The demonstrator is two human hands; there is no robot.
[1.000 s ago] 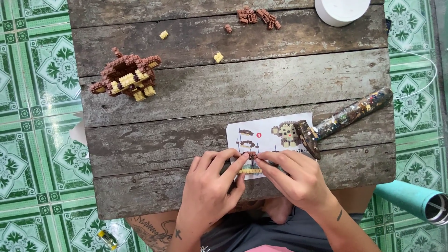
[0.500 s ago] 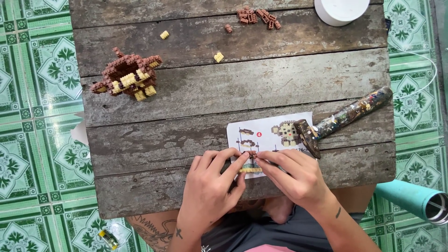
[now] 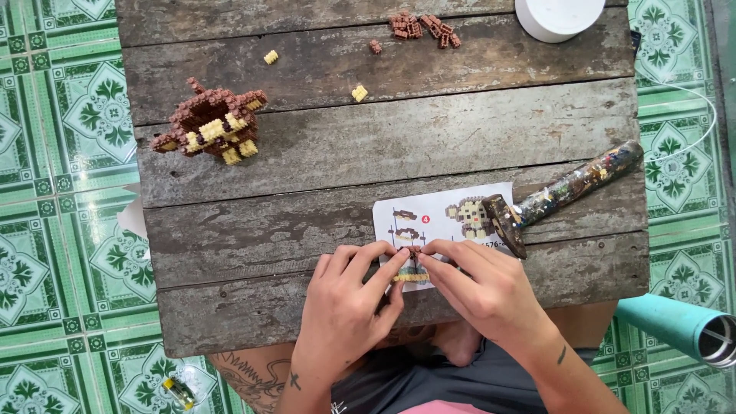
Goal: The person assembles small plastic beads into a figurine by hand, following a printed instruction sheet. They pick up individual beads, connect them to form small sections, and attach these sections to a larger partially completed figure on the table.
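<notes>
Both hands, left hand (image 3: 345, 307) and right hand (image 3: 483, 295), pinch shut on a small brown-and-tan stack of tiny plastic bricks (image 3: 412, 268) between their fingertips (over the white instruction sheet (image 3: 441, 218)), where uneven pressure could pop pieces loose.

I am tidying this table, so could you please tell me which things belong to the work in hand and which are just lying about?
In use:
left hand
right hand
small block piece pinched between both
instruction sheet
brown block model
loose brown blocks
loose yellow blocks

Lying about:
paint-spattered hammer
white container
teal bottle
</notes>
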